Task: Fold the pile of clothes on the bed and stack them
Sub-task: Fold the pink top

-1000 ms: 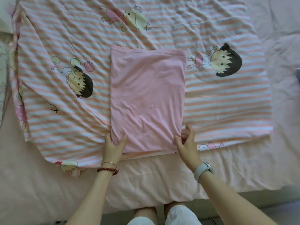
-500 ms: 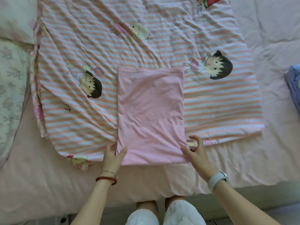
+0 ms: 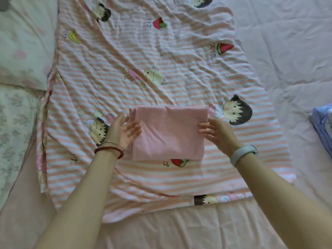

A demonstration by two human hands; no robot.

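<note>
Bed sheet [image 3: 179,229]: one, plain pink, nearest, spreading out to the far right too.
Striped blanket [image 3: 125,177]: one, pink and white with cartoon prints, laid flat over the sheet.
Forearms: two, reaching in from the near edge.
Beaded bracelet [image 3: 109,150]: one, dark red, on the left wrist, beside a thin bangle.
Wristband [image 3: 242,154]: one, pale, on the right wrist.
Pink garment [image 3: 168,133]: one, folded into a compact rectangle, lying mid-blanket between the hands.
Left hand [image 3: 124,130]: palm up, fingers straight and relaxed, at the garment's left edge, gripping nothing.
Right hand [image 3: 218,132]: fingers extended, tips resting on the garment's right edge, no curl round the cloth.
Blue clothes [image 3: 322,126]: one pile, at the right edge, well apart from the pink garment.
Pillows [image 3: 23,51]: two, floral, at the far left.
</note>
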